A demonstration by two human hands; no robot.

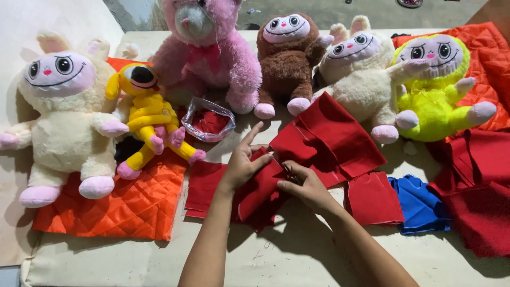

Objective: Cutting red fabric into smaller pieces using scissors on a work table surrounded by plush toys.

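Both forearms are seen reaching up from the lower edge onto a pale table (297,260). A folded red cloth (260,194) is pinched by the left hand (241,165), thumb over its upper edge, index finger stretched out free. The cloth's right side is gripped by the right hand (305,186), fingers curled; a small dark tool seems held there, but it cannot be told for certain. More red pieces (326,138) lie just beyond, a blue piece (419,204) to the right, an orange quilt (127,207) to the left. Farther off, a plastic bag (208,119) is set before a row of plush toys (289,58).
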